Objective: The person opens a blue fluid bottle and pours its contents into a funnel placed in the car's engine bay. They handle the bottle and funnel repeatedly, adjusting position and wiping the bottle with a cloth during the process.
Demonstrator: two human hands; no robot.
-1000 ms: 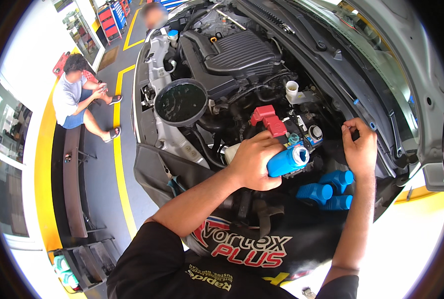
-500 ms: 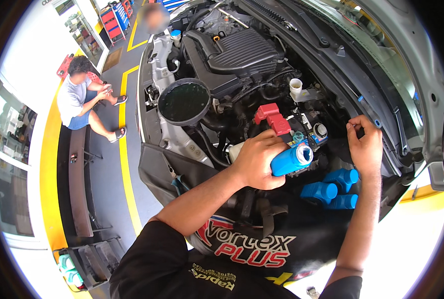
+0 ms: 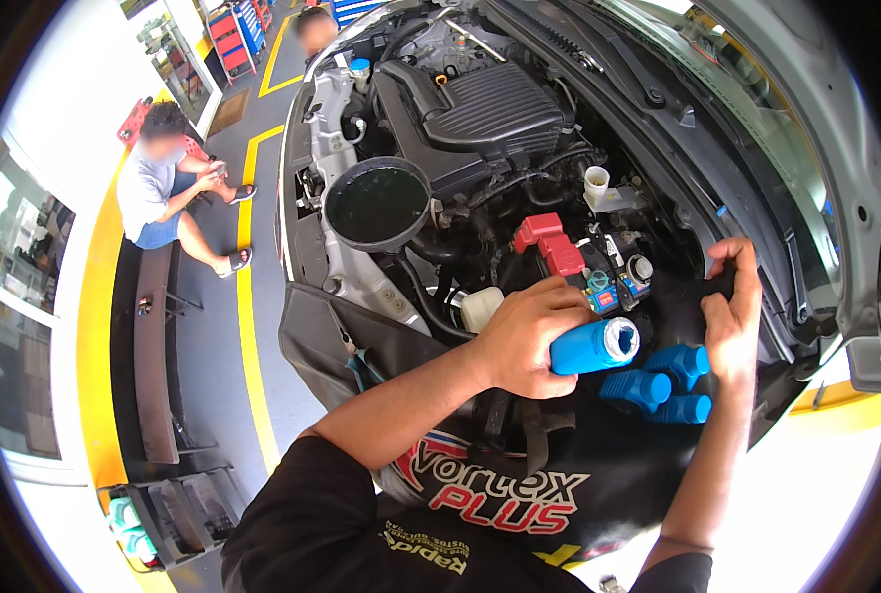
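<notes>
My left hand [image 3: 534, 341] is wrapped round a blue plastic bottle [image 3: 584, 348], tilted so that its open mouth with a ragged whitish rim points right. The bottle is beside the car battery [image 3: 614, 282], which has a red terminal cover [image 3: 549, 244]. Off to the right, near the windscreen edge, my right hand [image 3: 735, 321] has curled fingers, with a gap between thumb and forefinger; nothing shows in it. Between my forearms, several blue bottles, one of them a front bottle [image 3: 638, 389], stand close together on a black fender cover [image 3: 599, 445].
A wide black funnel [image 3: 424, 203] holding dark liquid stands in the engine bay, left of the engine cover [image 3: 495, 114]. A whitish open-topped neck [image 3: 596, 182] rises behind the battery. Pliers [image 3: 356, 358] lie on the cover. One person [image 3: 159, 188] sits on a bench at left; another's head [image 3: 314, 32] shows beyond the car.
The left hand and its bottle have moved slightly right and down in the picture. My right thumb and forefinger, close together before, are now apart. The whole view has shifted a little.
</notes>
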